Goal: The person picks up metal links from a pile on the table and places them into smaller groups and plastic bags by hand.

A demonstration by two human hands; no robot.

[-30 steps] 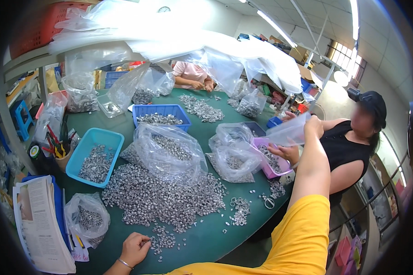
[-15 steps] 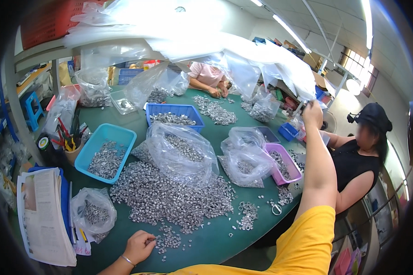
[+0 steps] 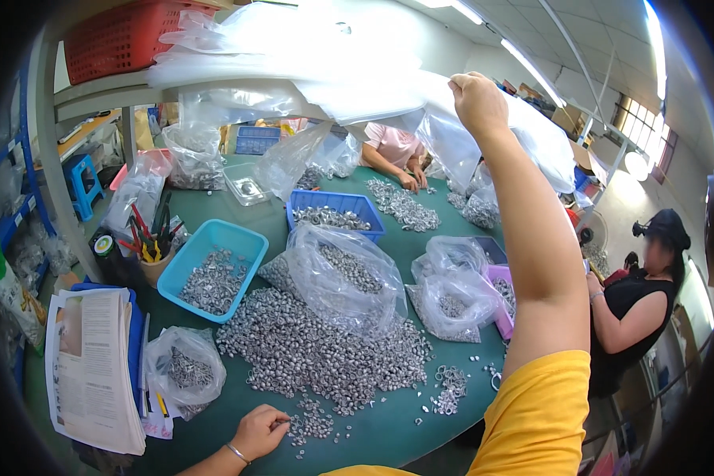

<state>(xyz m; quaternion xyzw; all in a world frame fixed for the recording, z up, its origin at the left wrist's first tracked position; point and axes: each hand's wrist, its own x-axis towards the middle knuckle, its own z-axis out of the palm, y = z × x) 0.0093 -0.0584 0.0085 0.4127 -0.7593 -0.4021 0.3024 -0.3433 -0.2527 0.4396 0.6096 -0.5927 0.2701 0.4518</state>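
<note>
My right hand (image 3: 477,101) is raised high over the green table (image 3: 389,432), closed on the edge of a clear plastic bag (image 3: 373,95) that hangs from the shelf above. My left hand (image 3: 259,431) rests on the table's near edge, fingers curled at a few small silver metal parts (image 3: 313,424). Just beyond it lies a large heap of the same metal parts (image 3: 317,353). An open clear bag of parts (image 3: 345,278) sits behind the heap.
A light blue tray (image 3: 184,266) and a dark blue bin (image 3: 337,204) hold parts. Smaller bags (image 3: 184,371) (image 3: 452,293), a purple tray (image 3: 500,278), a cup of tools (image 3: 152,238) and papers (image 3: 91,365) surround them. One person sits at right (image 3: 635,301), another at the far side (image 3: 393,151).
My right arm has swung up from the purple tray near the seated person to the plastic bags overhead. My left hand has stayed at the table's near edge.
</note>
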